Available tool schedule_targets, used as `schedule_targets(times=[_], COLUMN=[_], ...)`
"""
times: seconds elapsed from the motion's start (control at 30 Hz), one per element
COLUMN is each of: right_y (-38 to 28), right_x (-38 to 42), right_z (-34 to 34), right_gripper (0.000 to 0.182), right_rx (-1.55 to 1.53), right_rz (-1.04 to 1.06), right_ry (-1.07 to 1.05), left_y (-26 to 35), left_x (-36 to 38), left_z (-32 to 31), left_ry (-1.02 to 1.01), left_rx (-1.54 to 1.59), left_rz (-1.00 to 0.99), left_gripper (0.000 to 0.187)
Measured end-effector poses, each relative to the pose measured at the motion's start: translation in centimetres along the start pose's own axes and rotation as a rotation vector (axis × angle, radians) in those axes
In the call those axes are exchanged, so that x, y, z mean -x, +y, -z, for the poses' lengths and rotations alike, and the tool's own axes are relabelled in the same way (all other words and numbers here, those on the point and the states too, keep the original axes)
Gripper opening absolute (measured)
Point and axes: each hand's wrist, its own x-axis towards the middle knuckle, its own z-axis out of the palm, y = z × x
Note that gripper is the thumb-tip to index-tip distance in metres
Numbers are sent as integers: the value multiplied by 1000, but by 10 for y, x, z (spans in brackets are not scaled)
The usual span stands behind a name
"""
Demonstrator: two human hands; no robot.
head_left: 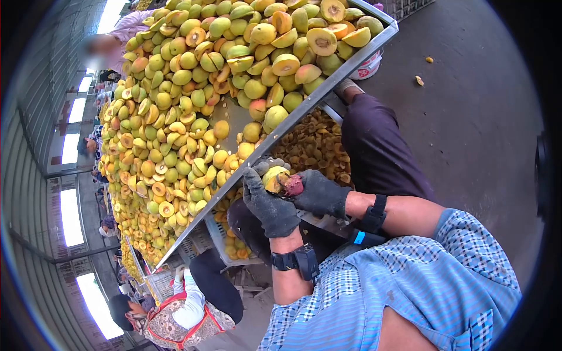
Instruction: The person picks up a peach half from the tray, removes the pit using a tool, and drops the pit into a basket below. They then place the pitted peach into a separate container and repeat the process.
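My left hand (270, 206), in a dark glove, grips a yellow-green peach (273, 175) just below the edge of the metal table (328, 90). My right hand (319, 193), also in a dark glove, presses against the cut side of the same peach, where a reddish pit area (294, 185) shows between its fingers. I cannot tell whether it holds a tool. Both wrists carry dark bands. The two hands touch each other around the fruit.
The sloping table holds a large pile of peaches and halves (175, 117). Under its edge lies a bin of pits (313, 146) and a crate with fruit pieces (234, 248). My dark trouser leg (377, 146), a white bucket (367, 67), a seated person (181, 316) and concrete floor surround them.
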Motion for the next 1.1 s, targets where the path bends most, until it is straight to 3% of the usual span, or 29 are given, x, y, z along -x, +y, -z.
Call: schedule_targets(times=[0.07,0.1,0.13,0.17,0.23,0.27,0.33,0.4,0.47,0.5,0.57,0.6,0.63,0.67,0.7,0.77,0.83,0.9,0.93,1.0,1.03,1.07,1.1], right_y=[7,-20,-23,-35,4,41,50,59,92,65,21,24,28,26,14,15,20,30,30,21,47,67,31], right_x=[2,11,11,10,-1,-13,-12,-14,-25,-18,7,9,10,11,14,12,3,-3,-2,-5,-14,-23,-7], right_z=[1,10,11,16,6,3,1,7,16,10,-2,-1,1,-1,-1,9,14,10,7,-1,-1,7,14], right_gripper=[29,28,25,23,20,18,17,16,22,22,26,26,25,24,24,22,21,20,20,23,24,25,28], right_rx=[-66,-122,-95,-53,210,320,85,-14,61,79,-96,-85,61,205,-285,-363,-452,243,248,-63,124,334,-9], right_rz=[55,-208,-98,-210,161,381,331,279,372,404,-17,-3,185,368,-96,-158,-210,474,459,4,232,452,121], right_ry=[-67,-103,-75,-143,72,207,241,150,-5,-19,-163,-164,-235,-303,-354,-409,-437,-310,-286,-167,-217,-251,-348], left_y=[-1,-1,-1,-2,-12,-22,-13,-20,-15,-12,-7,-2,3,3,1,-5,-15,-29,-36,-35,-29,-9,8], left_x=[-2,-2,-1,0,7,1,5,4,9,9,9,9,4,0,-4,-12,-18,-20,-18,-9,-11,3,7], left_z=[1,0,-3,-3,-2,6,-4,-6,-1,1,6,6,6,8,9,9,9,8,9,13,12,-1,-7], left_ry=[-10,-24,-20,-64,3,-112,-152,-141,-151,-176,-182,-185,-188,-187,-180,-195,-167,-134,-73,-107,-132,-45,-76], left_rx=[-35,-69,-112,-34,-239,-94,-60,76,21,-49,-173,-307,-510,-510,-628,-733,-601,-563,-540,-430,-316,-390,-469], left_rz=[-38,-72,-136,-98,-166,-121,-107,-110,-148,-134,-252,-335,-529,-540,-555,-579,-361,-341,-324,-268,-234,-340,-376], left_gripper=[39,38,35,32,29,25,23,22,21,20,18,17,17,17,18,19,14,17,21,21,22,22,21])
